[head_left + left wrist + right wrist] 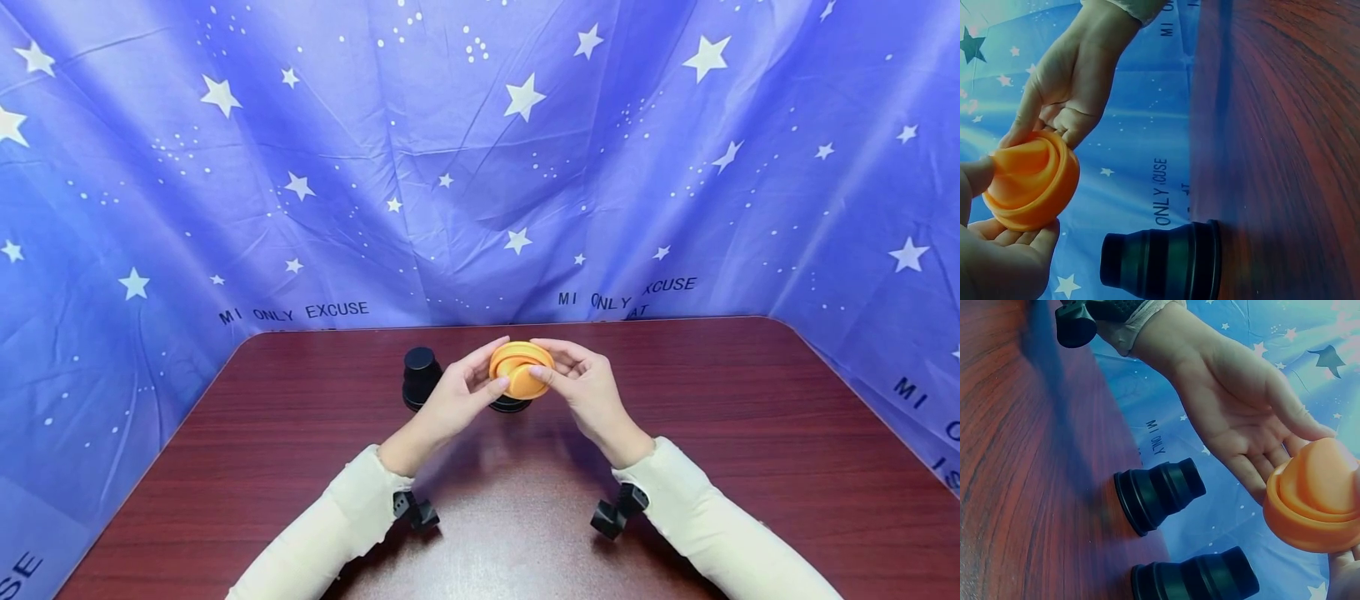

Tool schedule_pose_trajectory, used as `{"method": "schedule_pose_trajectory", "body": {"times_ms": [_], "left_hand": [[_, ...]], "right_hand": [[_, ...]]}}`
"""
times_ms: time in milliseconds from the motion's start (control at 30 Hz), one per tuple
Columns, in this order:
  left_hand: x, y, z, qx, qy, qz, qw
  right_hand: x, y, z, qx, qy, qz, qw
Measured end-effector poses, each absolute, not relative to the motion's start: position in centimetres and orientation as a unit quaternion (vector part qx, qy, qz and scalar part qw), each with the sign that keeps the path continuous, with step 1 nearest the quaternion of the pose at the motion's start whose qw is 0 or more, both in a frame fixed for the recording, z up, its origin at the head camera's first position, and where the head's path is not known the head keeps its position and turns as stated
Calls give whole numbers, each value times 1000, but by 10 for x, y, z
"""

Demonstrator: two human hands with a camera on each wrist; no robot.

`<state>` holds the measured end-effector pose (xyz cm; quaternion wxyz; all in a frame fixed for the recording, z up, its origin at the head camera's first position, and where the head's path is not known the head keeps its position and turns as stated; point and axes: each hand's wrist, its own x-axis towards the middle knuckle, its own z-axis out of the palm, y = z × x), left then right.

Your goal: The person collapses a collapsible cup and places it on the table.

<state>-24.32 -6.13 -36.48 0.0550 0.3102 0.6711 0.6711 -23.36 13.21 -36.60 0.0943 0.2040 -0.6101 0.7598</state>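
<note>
1. The orange cup (517, 372) is held above the worktop (495, 500), in front of two tiered black cups: a left-hand one (420, 375) and a partly hidden one (512, 406).
2. The cup's left side is pinched by the left hand (463, 390) and its right side by the right hand (589, 390); the thumbs are placed on the near face, with fingers behind the rim.
3. Low weight and a soft, flexible wall are judged likely, as the inner part appears folded; breakage is considered unlikely.
4. Slip cannot be determined; a smooth, possibly grippy surface is assumed.
5. The thicker outer rim should be gripped at opposite sides; the folded centre is expected to yield under thumb pressure.
</note>
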Motion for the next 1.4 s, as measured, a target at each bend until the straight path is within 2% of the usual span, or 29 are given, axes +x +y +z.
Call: {"method": "schedule_pose_trajectory", "body": {"times_ms": [233, 333, 600, 1000, 1400], "left_hand": [[-242, -59, -366, 312, 689, 654, -13], [-243, -59, -366, 305, 691, 655, -26], [-243, -61, -366, 291, 700, 652, -2], [-240, -63, -366, 293, 736, 609, 18], [-244, -66, -366, 278, 714, 642, 16]], "right_hand": [[-234, 131, -366, 202, -602, 767, 88], [-233, 131, -366, 202, -605, 766, 83], [-232, 131, -366, 200, -633, 745, 69], [-232, 133, -367, 256, -702, 663, 39], [-230, 132, -366, 226, -697, 678, 63]]}}
